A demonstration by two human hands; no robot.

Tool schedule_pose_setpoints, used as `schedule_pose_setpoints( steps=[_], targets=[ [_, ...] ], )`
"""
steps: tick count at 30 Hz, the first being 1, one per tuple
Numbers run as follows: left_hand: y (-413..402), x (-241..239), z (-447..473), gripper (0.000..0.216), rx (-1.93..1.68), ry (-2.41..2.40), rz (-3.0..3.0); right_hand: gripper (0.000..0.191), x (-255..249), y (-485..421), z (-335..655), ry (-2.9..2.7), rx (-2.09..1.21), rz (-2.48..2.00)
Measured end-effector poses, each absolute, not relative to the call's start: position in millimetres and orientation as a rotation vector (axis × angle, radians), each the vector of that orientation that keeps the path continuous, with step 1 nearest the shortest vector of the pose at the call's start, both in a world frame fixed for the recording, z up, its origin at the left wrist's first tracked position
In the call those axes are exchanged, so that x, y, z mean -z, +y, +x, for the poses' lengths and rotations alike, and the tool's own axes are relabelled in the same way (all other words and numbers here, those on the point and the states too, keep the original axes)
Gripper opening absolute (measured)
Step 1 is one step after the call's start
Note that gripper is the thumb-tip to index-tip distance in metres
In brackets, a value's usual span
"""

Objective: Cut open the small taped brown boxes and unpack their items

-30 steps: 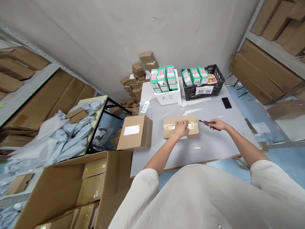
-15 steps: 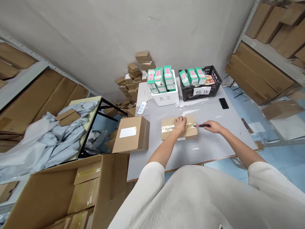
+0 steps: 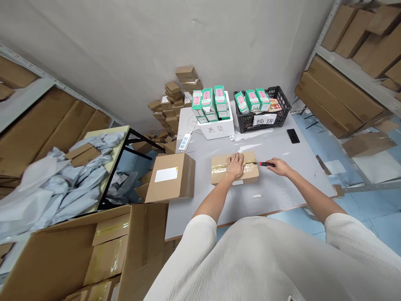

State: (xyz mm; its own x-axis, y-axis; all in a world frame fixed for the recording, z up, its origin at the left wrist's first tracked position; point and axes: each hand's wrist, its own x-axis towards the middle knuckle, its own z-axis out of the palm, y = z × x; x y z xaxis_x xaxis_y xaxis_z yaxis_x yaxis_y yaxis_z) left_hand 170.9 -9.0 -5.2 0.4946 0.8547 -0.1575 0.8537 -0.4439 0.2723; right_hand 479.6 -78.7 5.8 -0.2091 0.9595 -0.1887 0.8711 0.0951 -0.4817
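A small brown cardboard box [image 3: 218, 178] with clear tape along its top lies on the grey table. My left hand [image 3: 235, 165] rests on the box's top, fingers spread over the taped seam. In my right hand [image 3: 280, 167], fingers wrapped round it, is a red and black utility knife [image 3: 266, 164]. The knife points left, and its tip meets the right end of the seam; how deep the blade sits is too small to tell.
Behind the box stand a white bin [image 3: 216, 130] and a black crate [image 3: 262, 125] with green-and-pink packages. A phone [image 3: 293, 136] lies at right, a power strip [image 3: 185, 142] at left. A larger carton [image 3: 166, 184] sits at the table's left edge.
My left hand has flattened and spread a little on the box. The knife is tilted slightly differently at the box's right end. The whole view has shifted slightly.
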Motion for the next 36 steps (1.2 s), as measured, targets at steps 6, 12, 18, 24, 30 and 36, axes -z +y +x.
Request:
schedule_pose_setpoints(
  steps=[6,12,18,24,30,36],
  targets=[
    [-9.4,6.8,171.7,0.068,-0.02,1.451,2.422,0.039,-0.2,-79.4,482.3,-2.205,-0.687,-1.847],
    [-13.8,10.0,170.0,0.069,-0.024,1.462,2.418,0.043,7.2,-69.7,487.0,-2.05,-0.604,-1.899],
    [-13.7,13.2,169.3,0.07,-0.019,1.433,2.37,0.041,8.4,-53.0,482.5,-1.979,-0.577,-2.006],
    [-31.4,7.3,140.8,0.083,-0.034,1.393,2.336,0.035,1.5,-20.3,441.7,-2.042,-0.666,-1.852],
    [-56.4,3.6,98.0,0.077,-0.036,1.419,2.381,0.029,-4.2,21.1,373.6,-2.205,-0.787,-1.754],
    [-56.8,2.7,90.3,0.057,-0.047,1.353,2.507,0.031,-7.1,27.5,346.6,-2.289,-0.767,-1.892]
  ],
)
